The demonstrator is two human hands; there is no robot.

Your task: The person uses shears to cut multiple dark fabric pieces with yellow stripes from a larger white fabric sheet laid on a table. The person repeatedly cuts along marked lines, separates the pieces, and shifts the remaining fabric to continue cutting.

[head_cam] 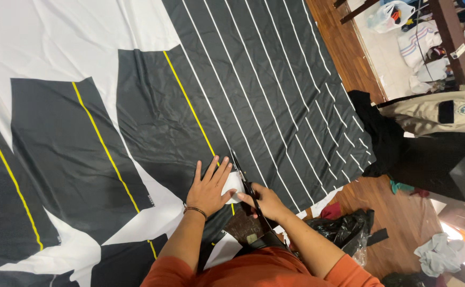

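Two hands: left hand flattens crinkled black fabric; right hand grips scissors.

We see a wooden floor carrying a wide black-and-white fabric, a black bag and pale rags.

scissors handles hidden in right hand — banner cut off by edges

Left hand flattens black fabric (yellow-striped) while right hand grips scissors.
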